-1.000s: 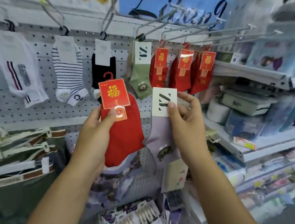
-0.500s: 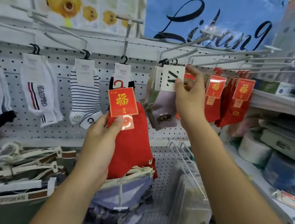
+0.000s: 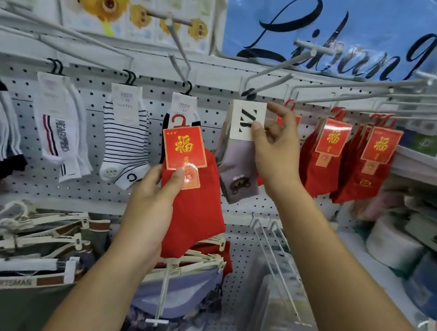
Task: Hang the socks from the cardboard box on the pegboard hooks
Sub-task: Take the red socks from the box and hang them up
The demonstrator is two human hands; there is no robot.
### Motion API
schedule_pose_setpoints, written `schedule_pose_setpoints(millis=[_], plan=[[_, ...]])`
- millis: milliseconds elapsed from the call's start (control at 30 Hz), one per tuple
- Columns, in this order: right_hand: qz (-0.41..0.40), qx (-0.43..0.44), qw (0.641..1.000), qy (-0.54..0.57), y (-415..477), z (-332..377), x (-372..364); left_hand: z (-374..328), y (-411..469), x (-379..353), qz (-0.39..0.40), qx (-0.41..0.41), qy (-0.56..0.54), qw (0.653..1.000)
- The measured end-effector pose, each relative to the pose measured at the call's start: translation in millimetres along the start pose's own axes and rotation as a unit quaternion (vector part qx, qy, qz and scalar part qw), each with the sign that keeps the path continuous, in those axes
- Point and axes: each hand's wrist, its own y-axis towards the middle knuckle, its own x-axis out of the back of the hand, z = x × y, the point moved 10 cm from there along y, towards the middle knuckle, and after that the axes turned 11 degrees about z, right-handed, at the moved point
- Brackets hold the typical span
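My left hand [image 3: 153,198] grips a red sock pair [image 3: 195,211] by its red card with a gold character, held in front of the pegboard [image 3: 78,190]. My right hand [image 3: 275,155] pinches the white card of a lilac sock pair [image 3: 238,173], whose black hanger sits at the base of a long metal hook [image 3: 274,68]. Other pairs hang behind the lilac one on the same hook. The cardboard box is out of view.
White and striped socks [image 3: 127,141] hang on hooks to the left, red sock pairs [image 3: 348,163] on hooks to the right. Long bare hook rods stick out toward me overhead. Hangers with underwear [image 3: 24,257] fill the lower row; shelves with boxes stand at right.
My right hand has carried the lilac sock pair up from chest height to the hook and slid it on. My left hand has kept the red pair roughly in place.
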Motion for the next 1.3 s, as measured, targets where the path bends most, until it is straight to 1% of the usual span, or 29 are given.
schedule_pose_setpoints(millis=[100,167,267,333,400,467,600,667,733,767,833,933,1000,1133,1233,1300], plan=[[0.006,0.006,1.0,0.004,-2,-4,-1,-1,0,-4,0.007,-0.006,0.003,1.0],[0.01,-0.006,1.0,0.001,1,-5,-1,-1,0,-7,0.012,-0.009,0.012,1.0],[0.017,-0.016,0.999,-0.03,0,-2,3,-1,0,-14,0.031,-0.011,0.027,0.999],[-0.004,-0.017,0.998,-0.056,-10,2,11,0,-1,-20,0.049,-0.014,0.037,0.998],[-0.023,-0.018,0.998,-0.055,-28,4,21,0,-1,-28,0.069,-0.019,0.047,0.996],[-0.008,-0.027,0.999,-0.037,-47,5,26,3,-1,-40,0.095,-0.019,0.053,0.994],[0.079,-0.054,0.994,0.043,-87,-2,27,25,-5,-81,0.182,0.01,0.08,0.98],[0.079,-0.049,0.995,0.044,-103,-9,39,39,-10,-104,0.224,0.041,0.104,0.968],[0.065,-0.058,0.995,0.038,-112,-22,56,49,-12,-122,0.24,0.057,0.132,0.96],[0.059,-0.068,0.995,0.039,-115,-29,65,50,-12,-128,0.235,0.054,0.154,0.958],[0.045,-0.083,0.995,0.025,-117,-40,85,47,-7,-134,0.2,0.04,0.194,0.959],[0.001,-0.093,0.996,-0.006,-114,-48,120,33,7,-144,0.159,0.009,0.21,0.965],[-0.038,-0.094,0.995,-0.014,-109,-48,144,16,18,-156,0.15,-0.035,0.236,0.959],[-0.107,-0.08,0.991,-0.017,-85,-37,186,-21,46,-192,0.113,-0.129,0.312,0.934],[-0.108,-0.063,0.991,-0.05,-56,-24,202,-39,70,-216,0.085,-0.159,0.325,0.928],[-0.099,-0.049,0.991,-0.069,-35,-18,205,-50,83,-230,0.068,-0.181,0.351,0.916]])
